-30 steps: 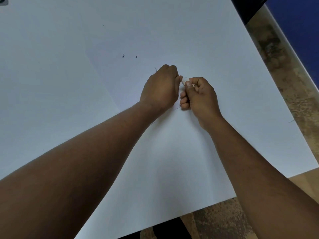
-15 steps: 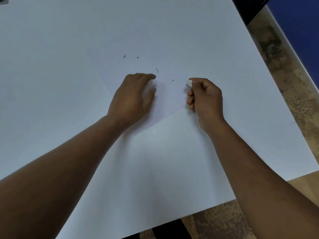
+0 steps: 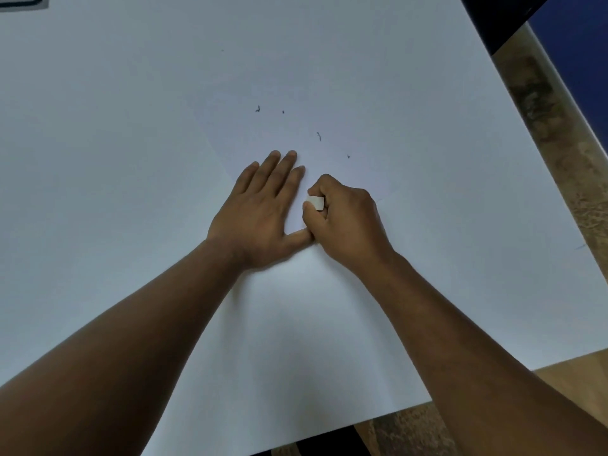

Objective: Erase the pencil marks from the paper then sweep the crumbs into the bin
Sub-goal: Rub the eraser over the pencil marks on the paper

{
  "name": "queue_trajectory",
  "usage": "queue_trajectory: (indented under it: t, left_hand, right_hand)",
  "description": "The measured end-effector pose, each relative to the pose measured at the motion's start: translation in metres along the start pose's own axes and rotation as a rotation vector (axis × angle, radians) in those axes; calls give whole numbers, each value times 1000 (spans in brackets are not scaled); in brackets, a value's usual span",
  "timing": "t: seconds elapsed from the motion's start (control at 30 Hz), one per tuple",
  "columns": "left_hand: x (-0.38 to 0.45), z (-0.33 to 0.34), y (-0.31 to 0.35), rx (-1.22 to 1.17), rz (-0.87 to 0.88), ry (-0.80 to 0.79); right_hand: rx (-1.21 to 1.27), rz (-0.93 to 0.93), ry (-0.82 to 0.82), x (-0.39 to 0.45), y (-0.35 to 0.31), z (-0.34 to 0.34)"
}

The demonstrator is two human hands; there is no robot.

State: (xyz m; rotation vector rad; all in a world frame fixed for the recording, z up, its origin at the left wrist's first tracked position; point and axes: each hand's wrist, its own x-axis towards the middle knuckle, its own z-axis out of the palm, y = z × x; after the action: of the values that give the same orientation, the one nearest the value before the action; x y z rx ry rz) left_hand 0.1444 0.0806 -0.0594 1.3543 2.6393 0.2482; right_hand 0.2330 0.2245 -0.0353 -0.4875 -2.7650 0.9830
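A white sheet of paper [image 3: 296,93] lies at an angle on a larger white surface [image 3: 98,192]. My left hand [image 3: 260,212] rests flat on the sheet's near corner, fingers spread. Beside it, my right hand [image 3: 342,222] is closed around a small white eraser [image 3: 315,203], whose end shows between thumb and forefinger. The thumb of my left hand touches my right hand. Several dark eraser crumbs [image 3: 318,136] lie scattered on the paper beyond my fingers. No pencil marks are clearly visible.
The white surface ends at a near edge [image 3: 394,413] and a right edge, beyond which a mottled brown floor [image 3: 559,143] shows. A blue panel [image 3: 579,44] stands at the far right. A dark-framed object [image 3: 19,1] peeks in at the top left corner.
My left hand left my right hand, swept left, then came back and now lies flat with fingers spread. My right hand, holding the eraser, has moved nearer and left, close against my left hand.
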Motion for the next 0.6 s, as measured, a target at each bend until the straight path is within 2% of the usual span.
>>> queue_trajectory:
  t: [0.1, 0.23, 0.37, 0.5, 0.6]
  left_hand:
    - [0, 0, 0, 0, -13, 1]
    - [1, 2, 0, 11, -16, -4]
    - [1, 2, -1, 10, -24, -13]
    - [1, 2, 1, 21, -38, -25]
    - [1, 3, -1, 18, -27, -22]
  right_hand:
    - [-98, -14, -22, 1, 2, -4]
    - [-161, 155, 122, 4, 39, -39]
    - [-102, 248, 120, 5, 64, -59]
    - [-52, 183, 141, 8, 42, -40]
    - [-30, 0, -2, 6, 7, -10]
